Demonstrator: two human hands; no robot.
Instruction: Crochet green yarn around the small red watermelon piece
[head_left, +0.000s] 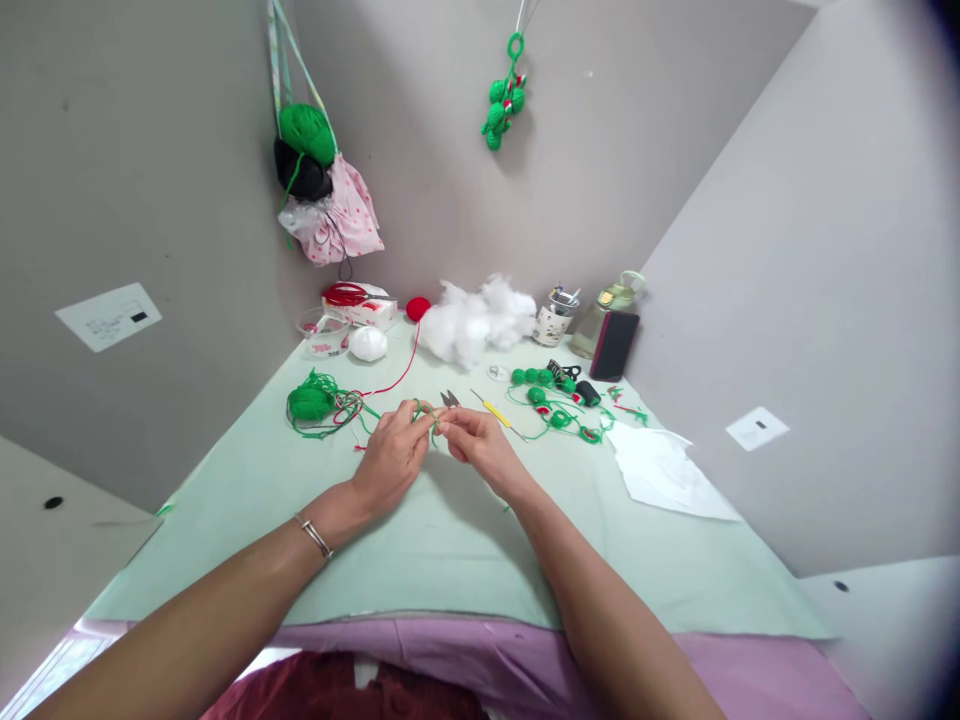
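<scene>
Green yarn [433,424] runs between my two hands over the middle of the table. My left hand [391,455] has its fingers closed around the yarn, with a strand looped at the fingertips. From the other side my right hand [478,448] pinches the same yarn between thumb and forefinger. Just beyond the fingertips lie small snips [450,398] with dark blades. A yellow-handled crochet hook [495,412] rests right of them. To the left, a green yarn ball [309,402] sits among loose strands.
White stuffing [480,322], a red yarn ball [418,308] and a white yarn ball [368,344] are at the back. Green crocheted pieces [537,395], a phone [615,346], a bottle [592,325], a pen cup [553,322] and white paper [664,465] stand or lie right.
</scene>
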